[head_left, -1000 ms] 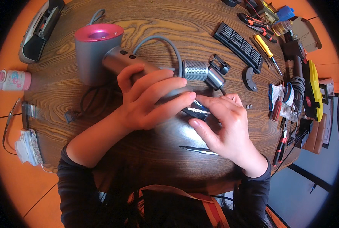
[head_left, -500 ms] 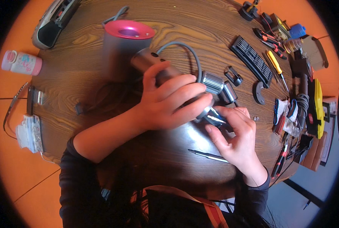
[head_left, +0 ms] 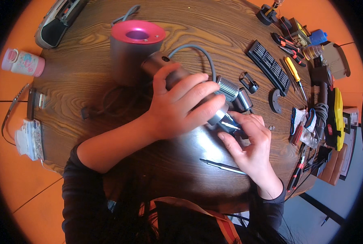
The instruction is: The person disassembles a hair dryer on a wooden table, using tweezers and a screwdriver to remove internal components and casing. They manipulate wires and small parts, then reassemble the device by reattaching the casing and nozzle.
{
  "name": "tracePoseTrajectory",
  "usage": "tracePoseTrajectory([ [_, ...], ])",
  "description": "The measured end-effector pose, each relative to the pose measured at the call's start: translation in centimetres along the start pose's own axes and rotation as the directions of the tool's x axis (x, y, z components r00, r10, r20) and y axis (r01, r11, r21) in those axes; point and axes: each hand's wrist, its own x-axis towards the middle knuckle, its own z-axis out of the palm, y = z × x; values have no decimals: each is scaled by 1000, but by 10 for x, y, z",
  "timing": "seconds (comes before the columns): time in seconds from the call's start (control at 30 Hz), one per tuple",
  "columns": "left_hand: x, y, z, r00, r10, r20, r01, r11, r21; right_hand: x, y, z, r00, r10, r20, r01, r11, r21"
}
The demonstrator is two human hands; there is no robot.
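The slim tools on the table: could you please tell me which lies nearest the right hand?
The dark-and-silver pen-like tool, one end beside the right hand; the yellow-handled screwdriver and red-handled screwdriver lie farther off.

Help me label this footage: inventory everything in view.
Hair dryer: 1, grey-pink, centre-left
Perforated cylinder: 1, silver, centre
Pen-like tool: 1, dark-silver, lower centre
Bit case: 1, black, upper right
Curved part: 1, black, right of centre
Screwdrivers: 2+, yellow and red, right
Pliers: several, black-red, right
Cloth: 1, white-blue, right
Long case: 1, grey-black, upper left
Bottle: 1, pink-white, far left
Clear pack: 1, whitish, lower left
Table: 1, brown, beneath
Other items: uncounted, mixed, right edge
Left hand: 1, bare, around dryer's handle
Right hand: 1, bare, at handle's end
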Motion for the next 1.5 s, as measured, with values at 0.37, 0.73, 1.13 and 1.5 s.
tracePoseTrajectory([
  [0.37, 6, -10, -4, 993, 47, -105, -36, 994, 103, -4, -17, -18, 910, 209, 358, -352, 846, 402],
  [0.73, 9, -22, -7, 953, 51, -298, -86, 991, -105, 2, -27, 2, 617, -227, 754, -769, -380, 514],
  [1.13, -24, 2, -43, 734, -666, -131, 587, 719, -372, 0, -43, 18, 703, 77, 707, -698, -115, 707],
  [1.5, -3, -9, -32, 264, -581, 770, 224, -740, -635, -11, -51, 40, 711, 32, 702, -659, 377, 651],
])
